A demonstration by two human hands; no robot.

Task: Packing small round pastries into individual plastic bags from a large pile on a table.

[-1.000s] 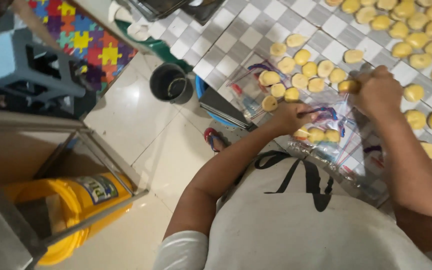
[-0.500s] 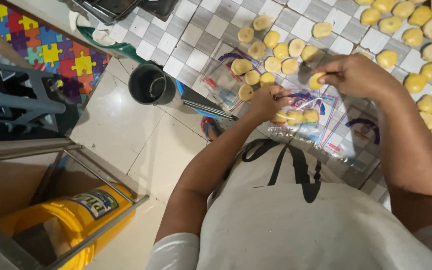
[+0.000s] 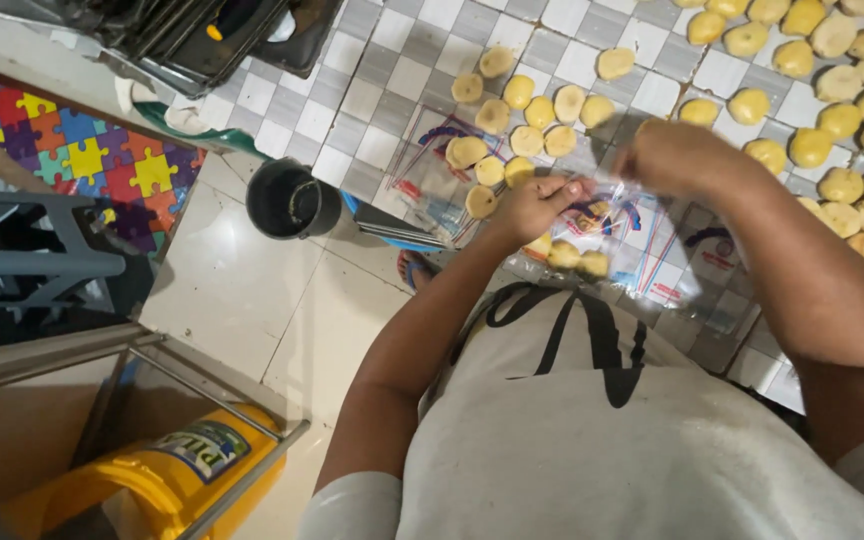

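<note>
My left hand (image 3: 532, 207) grips the edge of a clear plastic bag (image 3: 620, 232) that lies on the checkered tiled counter (image 3: 392, 70). A few yellow round pieces (image 3: 572, 258) sit inside the bag under that hand. My right hand (image 3: 674, 158) is blurred; it is closed at the bag's other edge, above it. Many more yellow pieces (image 3: 527, 100) lie spread over the counter, several near the bag and several at the far right (image 3: 832, 110). Another clear bag (image 3: 432, 180) lies flat to the left.
A black bucket (image 3: 290, 200) stands on the pale floor below the counter edge. A yellow container (image 3: 182, 470) sits behind a metal frame at the lower left. A puzzle-pattern mat (image 3: 72, 150) and a grey stool (image 3: 32, 250) are at the left.
The view has swung left, so the counter slid right in frame. Both hands stay at the bag; my right hand has lifted slightly and is now blurred.
</note>
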